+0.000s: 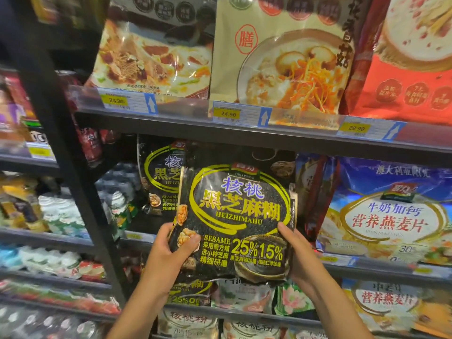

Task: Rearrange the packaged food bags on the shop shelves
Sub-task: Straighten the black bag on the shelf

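- The black sesame bag [236,221] was held in the air in front of the middle shelf, upright, its printed face toward the camera, its long axis running top to bottom with a slight lean to the left.
- The left hand [168,255] was clamped on the bag's lower left edge, thumb across the front; the right hand [297,258] was clamped on its lower right edge, fingers wrapped behind.
- Just beyond the left hand, a matching bag [159,182] stood on the shelf, partly covered by the held one.
- Beyond the right hand stood a blue oat bag [391,211]; the slot between the two looked dark and open.
- The step in hand appeared to be placing the held bag on the shelf.
- The next move likely called for keeping the bag upright, pushing it forward from both hands into that slot, clear of the shelf lip [244,133] above, then letting go.
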{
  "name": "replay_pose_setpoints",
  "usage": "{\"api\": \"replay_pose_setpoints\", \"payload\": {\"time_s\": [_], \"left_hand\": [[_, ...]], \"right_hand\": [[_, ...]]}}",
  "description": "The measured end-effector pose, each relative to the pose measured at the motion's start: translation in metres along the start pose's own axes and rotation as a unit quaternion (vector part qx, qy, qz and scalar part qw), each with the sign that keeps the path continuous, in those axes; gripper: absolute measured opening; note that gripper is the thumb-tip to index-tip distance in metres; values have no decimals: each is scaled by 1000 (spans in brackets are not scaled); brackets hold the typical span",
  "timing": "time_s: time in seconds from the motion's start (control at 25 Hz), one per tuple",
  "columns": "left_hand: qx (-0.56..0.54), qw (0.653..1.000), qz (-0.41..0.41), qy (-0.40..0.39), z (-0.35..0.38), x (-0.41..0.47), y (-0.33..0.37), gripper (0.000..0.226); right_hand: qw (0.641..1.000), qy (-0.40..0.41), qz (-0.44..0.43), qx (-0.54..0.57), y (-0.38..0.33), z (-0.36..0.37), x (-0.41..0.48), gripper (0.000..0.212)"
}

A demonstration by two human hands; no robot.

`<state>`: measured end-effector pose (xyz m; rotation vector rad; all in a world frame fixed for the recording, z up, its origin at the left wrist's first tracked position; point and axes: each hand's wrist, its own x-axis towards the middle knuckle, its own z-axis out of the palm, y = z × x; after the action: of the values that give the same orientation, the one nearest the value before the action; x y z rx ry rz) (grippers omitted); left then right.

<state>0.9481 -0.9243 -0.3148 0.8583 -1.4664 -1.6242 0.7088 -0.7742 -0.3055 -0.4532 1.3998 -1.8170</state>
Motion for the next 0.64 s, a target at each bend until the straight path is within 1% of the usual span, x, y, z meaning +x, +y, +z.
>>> {"api": "replay_pose_setpoints", "payload": {"time_s": [0.04, 0.08, 0.12, 0.24, 0.28, 0.32, 0.36, 0.44, 0.48, 0.6, 0.64], "left_hand": [[-14, 1000, -17, 1, -9, -7, -8, 30], [-27, 999, -33, -3, -18, -12, -16, 33], [-35, 998, -53, -9, -27, -18, -23, 43], [-25, 995, -91, -41, -59, -29, -39, 96], [-11, 995, -90, -46, -67, -33, -41, 103], [0, 996, -87, -37, -73, -36, -44, 104], [10, 996, -89, -19, -78, -39, -44, 99], [20, 996, -83, 4, -79, -42, -36, 76], [25, 998, -65, 11, -79, -40, -34, 69], [46, 997, -13, 52, -81, -17, -24, 73], [50, 997, -1, 60, -81, -4, -17, 70]], "right_hand": [[999, -25, 33, -6, 3, 0, -4, 50], [998, -46, 48, -15, 4, 2, -8, 52], [997, -57, 52, -27, 4, 7, -14, 51], [993, -78, 17, -82, 10, 28, -26, 46], [991, -81, 11, -105, 11, 37, -32, 46], [989, -86, 7, -120, 15, 45, -34, 46], [987, -84, 6, -135, 18, 53, -36, 43], [986, -78, -6, -149, 22, 65, -37, 38], [985, -83, -13, -148, 23, 72, -35, 38], [985, -94, -19, -145, 16, 89, -16, 43], [985, -97, -14, -141, 13, 93, -5, 43]]}}
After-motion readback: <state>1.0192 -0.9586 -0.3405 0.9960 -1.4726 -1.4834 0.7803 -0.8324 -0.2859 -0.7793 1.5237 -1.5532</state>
